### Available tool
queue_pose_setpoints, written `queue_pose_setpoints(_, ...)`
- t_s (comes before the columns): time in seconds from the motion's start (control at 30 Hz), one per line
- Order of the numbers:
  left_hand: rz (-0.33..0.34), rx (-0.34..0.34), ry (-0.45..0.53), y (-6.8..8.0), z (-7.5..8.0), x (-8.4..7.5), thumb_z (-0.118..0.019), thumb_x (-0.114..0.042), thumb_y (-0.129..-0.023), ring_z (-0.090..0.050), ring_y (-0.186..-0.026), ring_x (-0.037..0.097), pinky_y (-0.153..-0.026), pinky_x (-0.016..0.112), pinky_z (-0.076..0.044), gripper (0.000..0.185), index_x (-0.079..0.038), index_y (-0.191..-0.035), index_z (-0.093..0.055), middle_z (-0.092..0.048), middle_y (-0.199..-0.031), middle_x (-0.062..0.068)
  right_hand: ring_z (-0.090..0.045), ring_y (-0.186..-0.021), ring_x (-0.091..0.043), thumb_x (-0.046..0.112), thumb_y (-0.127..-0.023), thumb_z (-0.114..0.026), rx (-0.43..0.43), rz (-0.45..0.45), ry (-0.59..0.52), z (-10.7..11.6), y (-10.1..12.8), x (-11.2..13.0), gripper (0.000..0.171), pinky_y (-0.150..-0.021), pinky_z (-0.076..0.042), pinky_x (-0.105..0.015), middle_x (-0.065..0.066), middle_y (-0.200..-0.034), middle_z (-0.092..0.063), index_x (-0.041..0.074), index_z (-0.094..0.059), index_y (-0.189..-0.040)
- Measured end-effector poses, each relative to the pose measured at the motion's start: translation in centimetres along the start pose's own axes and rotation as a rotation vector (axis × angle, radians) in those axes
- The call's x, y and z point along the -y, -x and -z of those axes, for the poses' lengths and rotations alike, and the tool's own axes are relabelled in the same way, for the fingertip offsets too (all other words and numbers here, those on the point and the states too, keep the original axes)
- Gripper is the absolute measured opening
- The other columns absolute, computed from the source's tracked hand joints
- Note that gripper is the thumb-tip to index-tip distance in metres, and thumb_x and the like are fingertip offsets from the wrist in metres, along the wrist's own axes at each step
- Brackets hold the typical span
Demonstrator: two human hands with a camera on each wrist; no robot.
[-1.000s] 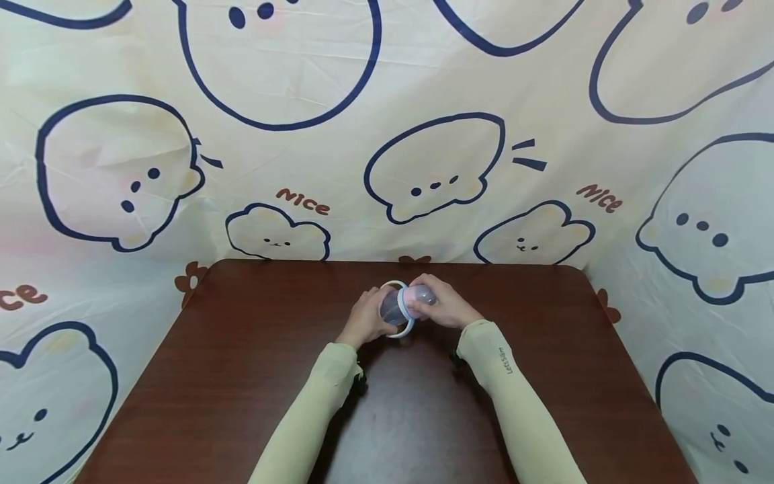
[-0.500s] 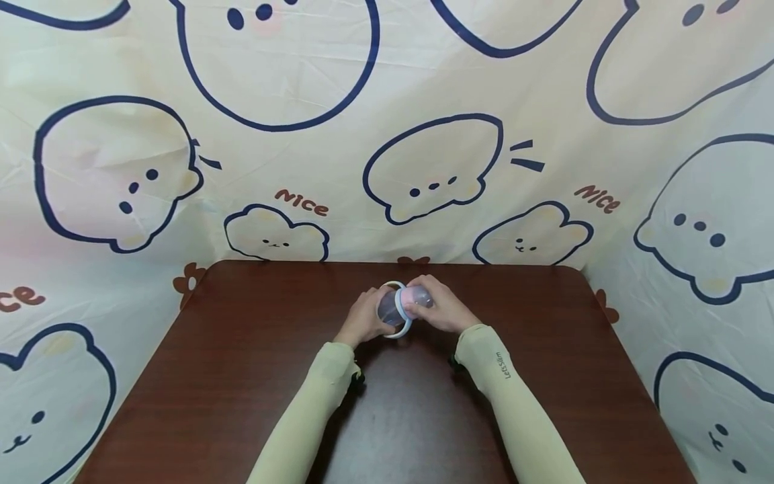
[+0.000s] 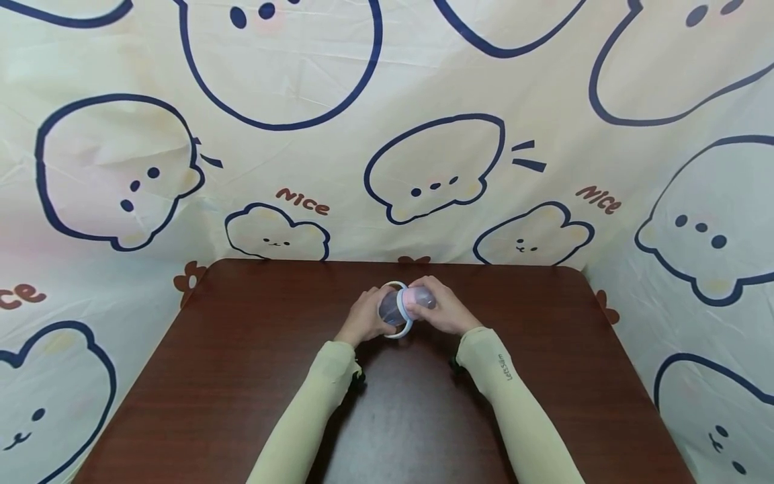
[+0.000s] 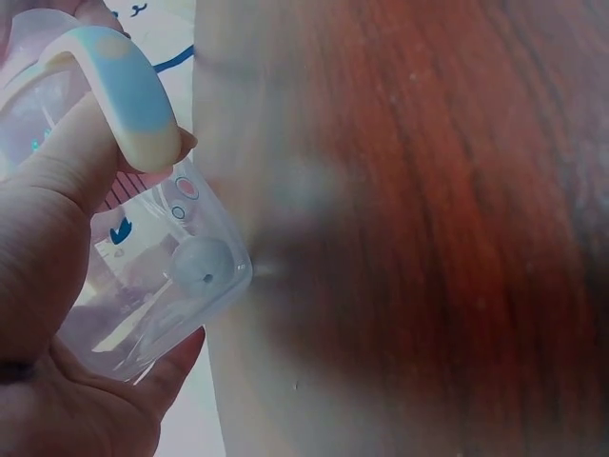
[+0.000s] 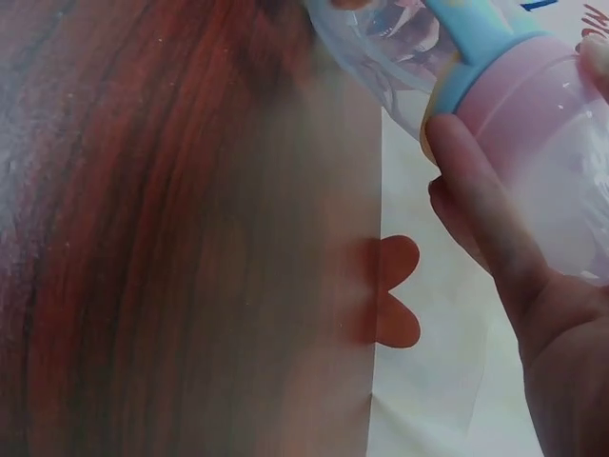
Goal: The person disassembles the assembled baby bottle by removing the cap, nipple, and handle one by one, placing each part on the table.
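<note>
Head view: left hand (image 3: 365,316) grips the clear body of a baby bottle (image 3: 404,306), held just above the table (image 3: 242,376) near its far edge, between both hands. Bottle lies on its side, long axis running left to right: base toward the left hand, pink cap (image 3: 420,297) toward the right hand (image 3: 444,310). A white-blue handle ring (image 3: 399,331) circles the neck between the two hands.

Left wrist view: left hand (image 4: 57,286) has its fingers (image 4: 67,162) curled round the clear bottle body (image 4: 162,286), thumb side pressing against the handle ring (image 4: 124,86); the base points out toward the table (image 4: 428,238). Bottle looks empty, though that is hard to be sure of through the blur.

Right wrist view: right hand (image 5: 561,324) has fingers (image 5: 476,190) wrapped along the pink cap (image 5: 542,114), blue collar (image 5: 476,48) just left of them. Fingers are pinching the cap, not spread.

Key relation: both hands touch the bottle, one at each end of the same axis, neither nearer than the other. Cap end sits directly under the right fingers, body locked in the left, so any twist about that left-right axis would likely come from the right hand against the left. Cartoon cloth backdrop (image 3: 423,168) behind the table.
</note>
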State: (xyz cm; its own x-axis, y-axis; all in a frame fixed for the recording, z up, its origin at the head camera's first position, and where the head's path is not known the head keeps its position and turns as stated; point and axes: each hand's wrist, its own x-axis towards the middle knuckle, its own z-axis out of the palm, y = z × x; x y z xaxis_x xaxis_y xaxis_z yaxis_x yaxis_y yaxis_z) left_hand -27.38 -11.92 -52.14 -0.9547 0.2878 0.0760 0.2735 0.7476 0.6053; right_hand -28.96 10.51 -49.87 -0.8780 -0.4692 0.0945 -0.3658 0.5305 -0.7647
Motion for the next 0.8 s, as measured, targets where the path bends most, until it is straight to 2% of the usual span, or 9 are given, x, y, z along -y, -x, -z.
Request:
queue_pose_setpoints(0.2,0.018,0.022,0.012,0.1,0.2,-0.1,-0.097,-0.014,-0.066,-0.054,-0.110,0.030,-0.094,0.051,-0.050,0.081,-0.015,-0.138,-0.058,-0.062,-0.124,0.013,-0.056,-0.116,-0.027,0.030,-0.093,-0.079,-0.024,0.029,0.026,-0.4,0.3,0.4,0.046,-0.104,-0.049,-0.053,-0.005,-0.127,-0.058,0.020,-0.058,-0.133)
queue_pose_setpoints(0.4,0.005,0.010,0.008,0.0,0.2,0.0,-0.097,-0.013,-0.066,-0.055,-0.110,0.031,-0.094,0.052,-0.051,0.080,-0.015,-0.136,-0.059,-0.062,-0.123,0.013,-0.056,-0.113,-0.026,0.030,-0.093,-0.078,-0.033,0.028,0.041,-0.5,0.5,0.6,0.045,-0.102,-0.051,-0.052,-0.003,-0.122,-0.057,0.020,-0.058,-0.132)
queue_pose_setpoints(0.6,0.000,0.025,0.006,-0.2,0.2,0.0,-0.096,-0.014,-0.067,-0.055,-0.110,0.032,-0.094,0.052,-0.051,0.080,-0.015,-0.137,-0.059,-0.062,-0.122,0.013,-0.055,-0.115,-0.027,0.031,-0.093,-0.078,-0.016,0.011,0.012,-0.2,0.3,-0.1,0.046,-0.104,-0.049,-0.053,-0.005,-0.125,-0.058,0.020,-0.058,-0.134)
queue_pose_setpoints(0.8,0.009,0.050,0.037,-0.2,0.2,0.0,-0.097,-0.013,-0.066,-0.055,-0.109,0.029,-0.095,0.051,-0.051,0.079,-0.015,-0.136,-0.059,-0.063,-0.120,0.011,-0.054,-0.121,-0.028,0.029,-0.093,-0.078,-0.004,-0.003,-0.073,0.5,0.6,-0.5,0.046,-0.106,-0.046,-0.055,-0.003,-0.134,-0.059,0.021,-0.059,-0.135)
